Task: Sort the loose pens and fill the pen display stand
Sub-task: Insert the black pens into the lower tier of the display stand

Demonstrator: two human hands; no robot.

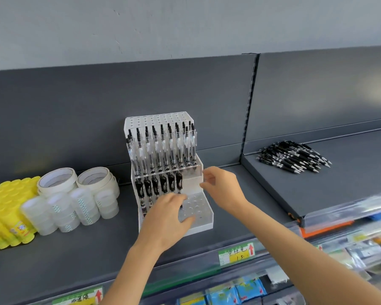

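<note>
The left hand (165, 216) covers the lower ends of the black-grip pens (155, 186) and part of the front tier of the pen display stand (207, 225). What its fingers hold is hidden. The right hand (222, 188) has blurred fingertips. The yellow glue sticks (2, 214) run off the left edge. The packets (361, 247) on the lower shelf are smeared.

Loose pens (295, 157) right of stand (198, 172)

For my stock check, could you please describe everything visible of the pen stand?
The stand is white plastic, stepped in three tiers with a perforated back, upright on the shelf. Clear pens crowd the top tier; black pens stand left in the middle one; the front tier shows empty holes. The left hand rests on its front; the right hand is at its right edge.
</note>
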